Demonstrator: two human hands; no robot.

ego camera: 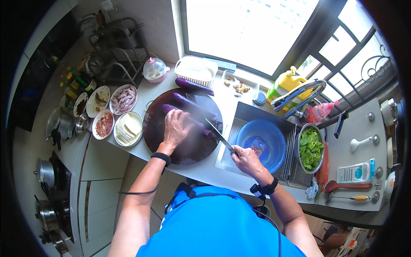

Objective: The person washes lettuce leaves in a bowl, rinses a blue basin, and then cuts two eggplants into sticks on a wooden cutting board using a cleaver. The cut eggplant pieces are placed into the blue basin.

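Observation:
My left hand presses on a purple eggplant lying on a round, dark cutting board. Its fingers cover the middle of that eggplant. In my right hand is a kitchen knife, its blade angled over the board's right side near the eggplant's cut end. Small dark purple bits lie by the blade, too blurred to tell apart. Just behind, a second eggplant rests on the board. A third eggplant lies across the board's far edge.
Left of the board stand bowls of white slices, minced meat and pale strips. A white basket is at the back. Right, the sink holds a blue basin; beyond it is a colander of leafy greens.

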